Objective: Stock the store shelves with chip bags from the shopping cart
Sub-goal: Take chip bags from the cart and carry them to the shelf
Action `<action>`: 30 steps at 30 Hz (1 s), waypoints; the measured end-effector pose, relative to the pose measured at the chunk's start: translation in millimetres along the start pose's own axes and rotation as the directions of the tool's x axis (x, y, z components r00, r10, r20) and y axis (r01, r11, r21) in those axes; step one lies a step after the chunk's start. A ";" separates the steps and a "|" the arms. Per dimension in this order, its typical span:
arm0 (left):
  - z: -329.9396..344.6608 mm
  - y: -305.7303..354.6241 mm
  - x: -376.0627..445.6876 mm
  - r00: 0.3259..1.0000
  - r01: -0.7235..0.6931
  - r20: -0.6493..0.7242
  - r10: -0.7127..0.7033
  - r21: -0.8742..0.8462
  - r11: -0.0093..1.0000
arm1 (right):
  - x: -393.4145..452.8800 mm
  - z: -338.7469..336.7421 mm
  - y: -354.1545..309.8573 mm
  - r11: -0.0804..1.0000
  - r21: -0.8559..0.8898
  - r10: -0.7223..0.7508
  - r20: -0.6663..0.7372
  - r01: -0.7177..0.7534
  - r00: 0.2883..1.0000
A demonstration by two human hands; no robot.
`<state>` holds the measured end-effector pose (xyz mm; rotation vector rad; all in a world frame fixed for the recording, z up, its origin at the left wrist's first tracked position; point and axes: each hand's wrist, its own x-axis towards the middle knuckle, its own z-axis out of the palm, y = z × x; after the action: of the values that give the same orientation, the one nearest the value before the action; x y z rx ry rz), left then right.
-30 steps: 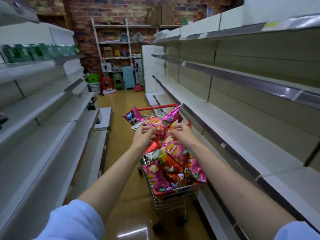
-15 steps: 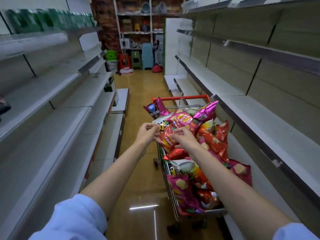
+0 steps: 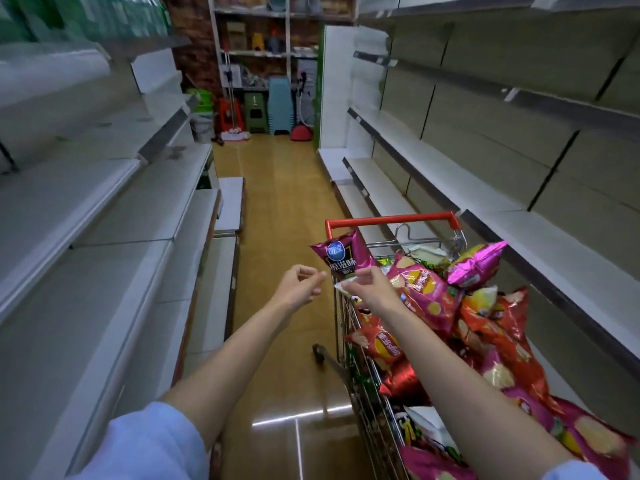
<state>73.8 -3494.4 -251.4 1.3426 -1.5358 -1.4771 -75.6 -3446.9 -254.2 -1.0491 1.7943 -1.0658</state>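
Both hands are held with loosely curled, empty fingers: left hand (image 3: 300, 285) beside, right hand (image 3: 372, 289) over the shopping cart (image 3: 391, 220). A chip bag (image 3: 420, 289) seemingly needs grasping next.

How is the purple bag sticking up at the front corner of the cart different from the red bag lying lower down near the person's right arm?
The purple bag stands nearly upright at the cart's far left corner, above the rim; the red bag lies tilted lower down, against the cart's left side. The purple bag bears a round blue badge and a dark panel; the red bag shows a yellow and red round logo. Both are shiny, puffed snack bags, and neither hand holds either one.
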 end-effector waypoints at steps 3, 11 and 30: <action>3.3 -2.1 34.5 0.999 -0.006 0.051 0.003 0.066 0.998 | 32.4 -2.4 0.6 0.999 -0.016 0.030 -0.028 -0.031 0.999; 27.8 17.0 158.1 0.992 0.012 0.121 -0.019 0.064 0.998 | 153.8 -18.6 7.8 0.952 -0.306 0.009 -0.081 -0.034 0.997; 58.0 103.4 350.1 0.975 -0.040 0.220 0.032 0.029 0.999 | 281.2 -106.6 -1.1 0.932 0.361 0.009 -0.082 0.022 0.997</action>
<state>-109.2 -3815.2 -237.0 1.1948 -1.7197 -1.6281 -270.1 -3675.3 -275.2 -0.7949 1.5752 -1.3980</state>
